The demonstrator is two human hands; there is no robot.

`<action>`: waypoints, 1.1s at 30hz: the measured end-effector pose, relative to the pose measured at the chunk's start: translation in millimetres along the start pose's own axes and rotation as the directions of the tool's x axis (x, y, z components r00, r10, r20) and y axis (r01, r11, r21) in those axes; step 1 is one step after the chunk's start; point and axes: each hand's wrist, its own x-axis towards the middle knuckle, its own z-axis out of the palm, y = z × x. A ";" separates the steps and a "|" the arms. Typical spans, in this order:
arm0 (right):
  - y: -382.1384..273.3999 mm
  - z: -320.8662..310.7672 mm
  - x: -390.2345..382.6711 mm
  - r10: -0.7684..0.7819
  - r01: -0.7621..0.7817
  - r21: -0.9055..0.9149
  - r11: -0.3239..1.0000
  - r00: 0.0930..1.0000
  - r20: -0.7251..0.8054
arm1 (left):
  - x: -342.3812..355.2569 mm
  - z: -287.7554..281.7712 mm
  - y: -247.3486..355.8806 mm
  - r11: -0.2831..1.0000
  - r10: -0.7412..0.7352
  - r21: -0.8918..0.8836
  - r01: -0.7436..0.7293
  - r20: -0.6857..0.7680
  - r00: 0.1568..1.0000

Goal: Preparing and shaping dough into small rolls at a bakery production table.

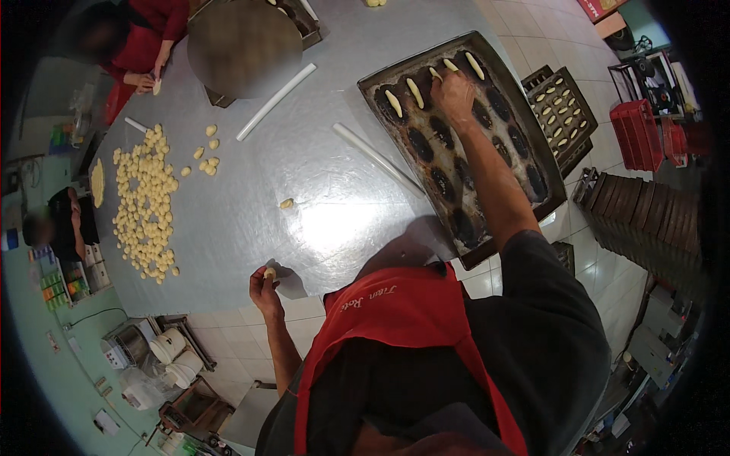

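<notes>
My right hand (pixel 456 99) reaches over a dark, worn baking tray (pixel 430 152) at the upper right, its fingers closed on an elongated pale dough piece (pixel 436 74) in the top row. Several similar strips (pixel 415 93) lie along that row, beside and around my fingers. My left hand (pixel 265 293) is at the table's near edge, fingers pinched on a small dough ball (pixel 270 273). A single dough ball (pixel 287 203) lies on the steel table (pixel 266 167) above it. A white rod (pixel 378 159) rests beside the tray's left side.
Many dough balls (pixel 144 205) cover the table's left. Another white rod (pixel 276 101) lies farther back. A co-worker in red (pixel 152 38) handles dough at the upper left; another person (pixel 65 228) stands left. More trays (pixel 563 118), red crates (pixel 639 137) and stacked pans (pixel 623 220) are on the right.
</notes>
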 end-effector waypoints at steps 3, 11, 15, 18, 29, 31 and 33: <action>-0.4 6.4 -0.4 -0.004 0.004 0.052 0.999 1.000 -0.006 | 2.2 -3.0 0.0 1.000 0.013 0.009 -0.013 -0.010 1.000; -46.9 -19.0 -33.5 -0.347 0.331 0.132 0.934 0.929 0.126 | -2.2 5.1 1.4 1.000 0.008 0.011 -0.007 -0.014 1.000; -35.0 6.0 -30.1 -0.367 0.347 0.133 0.929 0.911 0.188 | -2.5 5.4 -0.6 1.000 0.031 0.004 -0.031 0.034 0.999; -31.6 6.9 -27.3 -0.440 0.409 0.192 0.892 0.884 0.159 | -8.1 7.3 1.9 0.999 0.035 0.009 -0.035 0.008 0.999; 80.0 -14.6 57.5 0.041 -0.067 -0.278 0.958 0.994 -0.098 | -15.2 -3.7 -23.7 0.997 0.067 0.040 -0.063 -0.111 0.992; 83.2 -14.7 60.5 0.055 -0.069 -0.210 0.975 0.996 -0.074 | -18.1 1.8 -14.4 0.996 0.085 0.026 -0.082 -0.167 0.982; 83.7 -16.4 59.1 0.063 -0.037 -0.263 0.964 0.994 0.089 | -16.5 6.0 -5.8 0.998 0.061 -0.020 -0.063 -0.098 0.993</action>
